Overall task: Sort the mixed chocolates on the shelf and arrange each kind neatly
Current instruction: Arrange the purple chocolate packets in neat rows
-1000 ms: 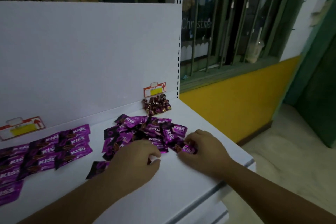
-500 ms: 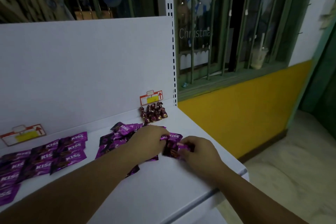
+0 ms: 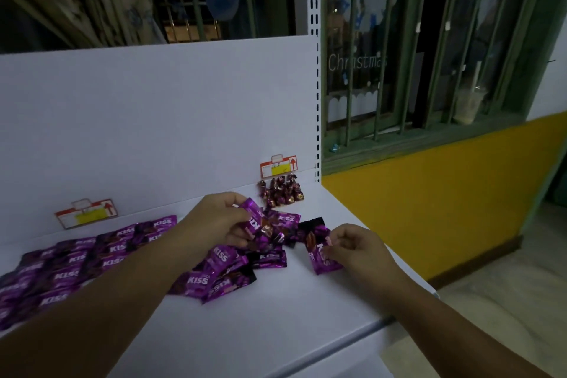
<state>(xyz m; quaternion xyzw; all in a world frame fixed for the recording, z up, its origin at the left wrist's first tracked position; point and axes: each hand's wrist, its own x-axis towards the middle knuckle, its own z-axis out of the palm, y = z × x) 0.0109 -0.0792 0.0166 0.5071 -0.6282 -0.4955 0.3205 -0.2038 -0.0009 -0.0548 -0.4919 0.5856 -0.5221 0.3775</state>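
Smooth white shelf (image 3: 276, 316), left hand (image 3: 214, 221) pinching a glossy purple packet (image 3: 256, 218) over the loose pile (image 3: 214, 273) at centre, right hand (image 3: 359, 250) pinching another crinkly flat packet (image 3: 320, 258) at 3 o'clock, tidy rows (image 3: 76, 261) lying at 9 o'clock, round foil-twisted sweets (image 3: 280, 193) clustering at 12 o'clock.

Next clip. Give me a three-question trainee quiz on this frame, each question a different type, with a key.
1. True or false: the left hand holds a purple KISS packet.
2. On the shelf, the small brown twisted sweets lie: A) at the front edge; B) at the back, below a price tag; C) inside a box.
3. Fill in: the neat rows of packets lie to the ____ of the loose pile.
Key: 1 true; 2 B; 3 left.
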